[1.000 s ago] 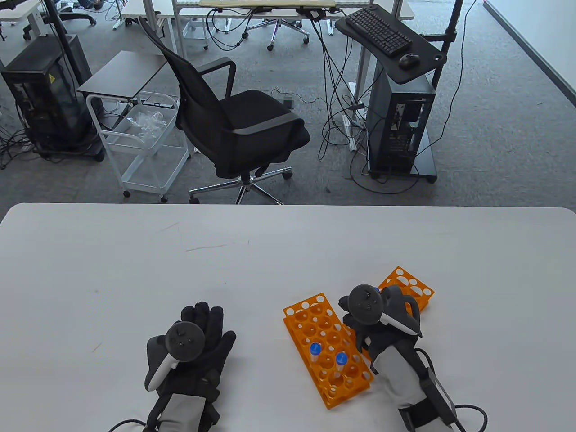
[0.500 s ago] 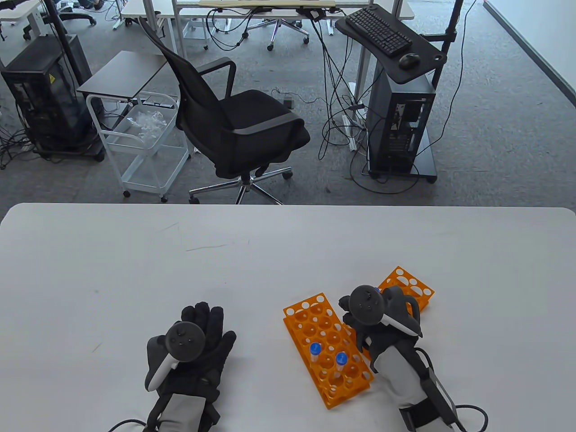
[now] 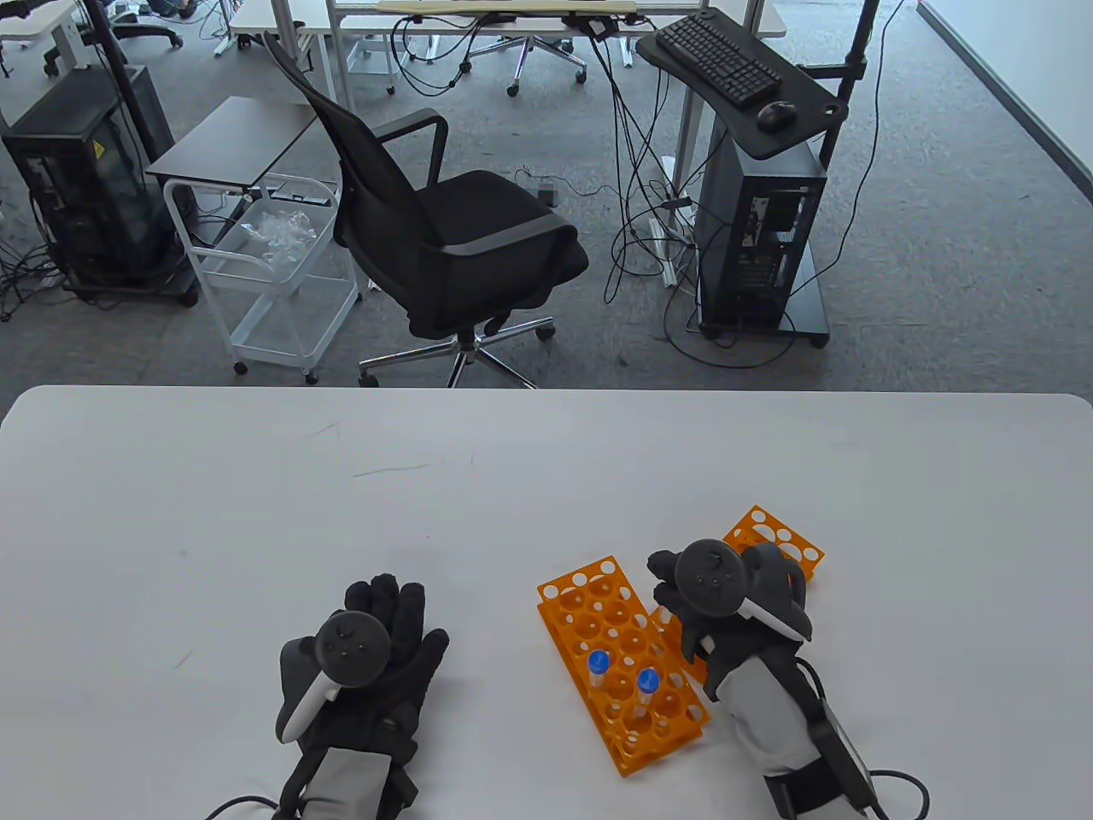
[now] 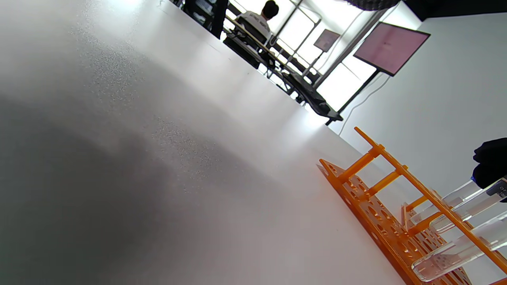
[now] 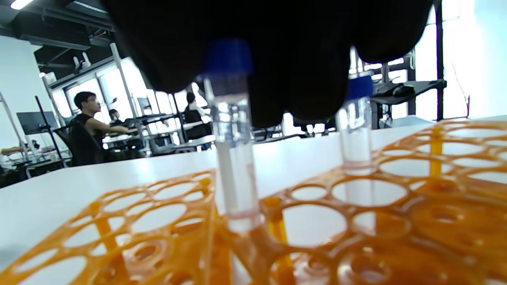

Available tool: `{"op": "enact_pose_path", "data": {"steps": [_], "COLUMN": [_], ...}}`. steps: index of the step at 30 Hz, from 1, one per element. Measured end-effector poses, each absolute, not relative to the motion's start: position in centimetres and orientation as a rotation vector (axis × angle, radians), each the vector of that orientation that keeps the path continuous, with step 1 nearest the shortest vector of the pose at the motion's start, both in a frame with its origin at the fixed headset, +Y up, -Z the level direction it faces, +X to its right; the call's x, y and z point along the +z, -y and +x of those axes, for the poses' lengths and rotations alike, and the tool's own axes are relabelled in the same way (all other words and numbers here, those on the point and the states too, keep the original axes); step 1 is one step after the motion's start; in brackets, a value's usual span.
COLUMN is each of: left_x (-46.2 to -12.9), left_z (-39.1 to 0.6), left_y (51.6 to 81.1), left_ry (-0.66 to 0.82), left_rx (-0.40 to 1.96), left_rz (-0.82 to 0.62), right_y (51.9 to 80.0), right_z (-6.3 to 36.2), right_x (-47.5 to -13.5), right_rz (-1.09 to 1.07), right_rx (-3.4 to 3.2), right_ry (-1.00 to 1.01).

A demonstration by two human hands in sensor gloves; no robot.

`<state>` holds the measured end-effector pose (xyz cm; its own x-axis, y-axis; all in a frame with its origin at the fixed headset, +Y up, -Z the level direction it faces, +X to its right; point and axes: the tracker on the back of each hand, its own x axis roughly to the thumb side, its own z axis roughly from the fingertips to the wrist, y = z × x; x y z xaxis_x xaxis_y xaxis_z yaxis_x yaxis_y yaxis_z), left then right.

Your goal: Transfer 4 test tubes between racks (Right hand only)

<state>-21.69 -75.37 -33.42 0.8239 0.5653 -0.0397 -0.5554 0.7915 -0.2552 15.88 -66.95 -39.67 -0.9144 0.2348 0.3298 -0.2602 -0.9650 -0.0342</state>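
Note:
Two orange racks lie on the white table [image 3: 213, 512]. The left rack [image 3: 598, 611] holds two blue-capped test tubes [image 3: 599, 663] [image 3: 648, 682]. The right rack [image 3: 773, 536] is mostly hidden under my right hand [image 3: 713, 585]. In the right wrist view my gloved fingers [image 5: 277, 59] close around the blue cap of a clear tube [image 5: 233, 158], whose lower end sits at the level of the rack top [image 5: 166, 198]. A second capped tube [image 5: 356, 126] stands in the right rack behind it. My left hand [image 3: 380, 636] lies flat on the table, empty, left of the racks.
The left wrist view shows the left rack [image 4: 380, 186] side-on with its tubes [image 4: 455, 253] and bare table in front of it. An office chair [image 3: 444, 231], a white cart [image 3: 273, 273] and a computer stand [image 3: 751, 213] are on the floor beyond the far edge.
My right hand has shifted slightly to the right over the right rack. The left hand and the left rack's tubes have not moved.

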Motion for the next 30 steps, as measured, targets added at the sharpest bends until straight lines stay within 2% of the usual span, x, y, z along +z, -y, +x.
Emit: {"op": "enact_pose_path", "data": {"steps": [30], "left_x": [-33.4], "left_z": [-21.7], "left_y": [75.4], "left_ry": [0.041], "left_rx": [0.602], "left_rz": [-0.262], "right_y": [64.5], "right_z": [15.7], "right_x": [-38.3], "right_rz": [0.533], "right_rx": [2.771], "right_ry": [0.290]}}
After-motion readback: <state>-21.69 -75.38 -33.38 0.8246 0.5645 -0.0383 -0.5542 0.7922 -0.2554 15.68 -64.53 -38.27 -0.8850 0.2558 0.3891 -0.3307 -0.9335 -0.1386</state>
